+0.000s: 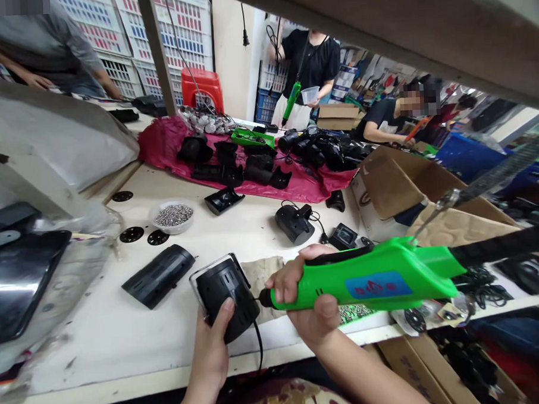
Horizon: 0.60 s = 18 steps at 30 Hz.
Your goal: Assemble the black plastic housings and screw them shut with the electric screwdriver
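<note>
My left fingers (223,316) are grasping the black housing (226,287); my right fingers (289,278) are clasping the green screwdriver (371,281), its nose (265,298) pointing at the housing's side.

Room bright from where I stand, light pale, fairly even; source can't be told. Table (97,346) washed near white, only soft shadow beside black shell (159,275). Shelf (400,29) underside dark overhead; gloom below table, boxes (408,362) there duller. Glare on black tray (23,284) at left; screws (174,215) glint, pink sheet (296,192) shines along creases. Driver (375,281) fairly clear, green vivid; housing (226,293) dark, finer detail sunk. Far workers (382,119) softer, pixel blocks over one head. Shelf and tray stretched toward edges; far right smeary.
</note>
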Motion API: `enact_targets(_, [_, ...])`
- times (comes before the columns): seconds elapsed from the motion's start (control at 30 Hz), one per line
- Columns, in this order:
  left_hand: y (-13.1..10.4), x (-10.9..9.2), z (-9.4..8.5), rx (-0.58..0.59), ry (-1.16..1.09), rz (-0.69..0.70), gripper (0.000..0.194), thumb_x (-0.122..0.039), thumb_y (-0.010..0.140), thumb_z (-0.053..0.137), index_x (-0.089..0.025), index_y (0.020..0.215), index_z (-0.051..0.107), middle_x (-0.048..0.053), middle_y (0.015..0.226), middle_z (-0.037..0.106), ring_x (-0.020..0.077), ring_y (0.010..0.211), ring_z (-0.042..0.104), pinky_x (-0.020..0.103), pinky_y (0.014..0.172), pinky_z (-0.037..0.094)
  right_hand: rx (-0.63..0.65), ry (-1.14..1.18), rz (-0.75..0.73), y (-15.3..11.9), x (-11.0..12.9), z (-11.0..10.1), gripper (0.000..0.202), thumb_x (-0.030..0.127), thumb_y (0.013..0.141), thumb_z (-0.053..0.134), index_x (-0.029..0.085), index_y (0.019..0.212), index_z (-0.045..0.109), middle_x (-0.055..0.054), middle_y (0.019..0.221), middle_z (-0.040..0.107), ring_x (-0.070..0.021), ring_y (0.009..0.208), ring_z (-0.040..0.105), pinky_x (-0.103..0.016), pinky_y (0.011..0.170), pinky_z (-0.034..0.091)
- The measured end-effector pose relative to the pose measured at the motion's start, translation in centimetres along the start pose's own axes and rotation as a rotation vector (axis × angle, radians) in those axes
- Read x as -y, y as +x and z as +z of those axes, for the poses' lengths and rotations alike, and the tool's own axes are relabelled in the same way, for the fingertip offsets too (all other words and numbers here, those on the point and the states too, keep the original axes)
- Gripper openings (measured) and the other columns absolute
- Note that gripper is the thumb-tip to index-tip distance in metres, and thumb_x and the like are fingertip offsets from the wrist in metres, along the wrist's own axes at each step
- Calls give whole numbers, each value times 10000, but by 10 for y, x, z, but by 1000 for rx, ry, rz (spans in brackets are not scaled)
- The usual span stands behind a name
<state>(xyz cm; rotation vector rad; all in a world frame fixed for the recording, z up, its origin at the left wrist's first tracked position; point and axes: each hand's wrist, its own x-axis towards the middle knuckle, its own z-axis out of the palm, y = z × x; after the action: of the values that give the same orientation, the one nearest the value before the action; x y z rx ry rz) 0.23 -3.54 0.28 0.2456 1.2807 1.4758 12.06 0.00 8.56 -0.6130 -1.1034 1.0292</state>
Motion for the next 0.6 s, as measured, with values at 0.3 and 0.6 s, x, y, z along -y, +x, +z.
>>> enact_targets(0.3, [1,9,1,-31,-47,7,739,-497,623,807,-181,1244,561,111,1064,715,309,1010,664,418,901,504,80,103,90,10,-20,8,428,630,743,683,272,897,506,92,494,468,-121,411,443,-306,511,504])
enact_targets(0.6, [0,7,2,-16,-72,-4,744,-471,617,825,-131,1221,555,137,991,741,337,976,685,429,841,537,82,167,73,1,-26,1,405,612,784,643,266,962,534,78,518,461,-131,424,445,-327,532,501])
